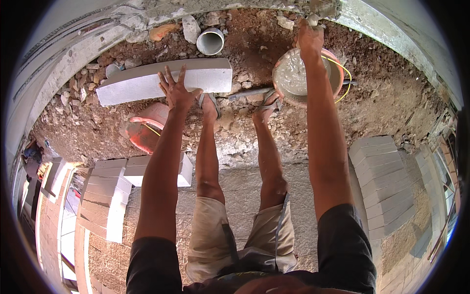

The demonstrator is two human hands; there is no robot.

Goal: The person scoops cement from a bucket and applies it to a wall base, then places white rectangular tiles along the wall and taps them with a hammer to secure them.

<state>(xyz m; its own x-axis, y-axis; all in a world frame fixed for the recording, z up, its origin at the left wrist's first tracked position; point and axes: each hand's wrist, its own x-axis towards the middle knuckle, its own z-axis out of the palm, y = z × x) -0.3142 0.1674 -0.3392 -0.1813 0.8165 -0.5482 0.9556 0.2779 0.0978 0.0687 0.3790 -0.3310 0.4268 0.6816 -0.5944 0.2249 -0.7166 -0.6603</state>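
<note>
**Left hand (177,93) on a long pale block (142,84), right hand (312,40) at a trowel (324,8)**

Nearest to me are the dark sleeves (154,264) and light shorts (213,235) of the person, who bends over the rough floor (240,188). On this floor stand a left stack (105,191) and a right stack (384,188) of pale blocks. At its far edge lies a single block (137,169), partly behind the left forearm.

Past this edge begins the soil strip (401,108). Near its near edge a red bucket (152,115) is tilted. Farther, in the left half of the strip, lies the long pale block; the left hand rests on it with fingers spread, grasping nothing. In the right half stands a tub (335,73) with grey mortar (291,73), under the right forearm.

Toward the far edge I see a short pipe (211,41). At that edge, the right hand is closed around what looks like the trowel, close to the wall (387,29); its handle is mostly hidden.
</note>
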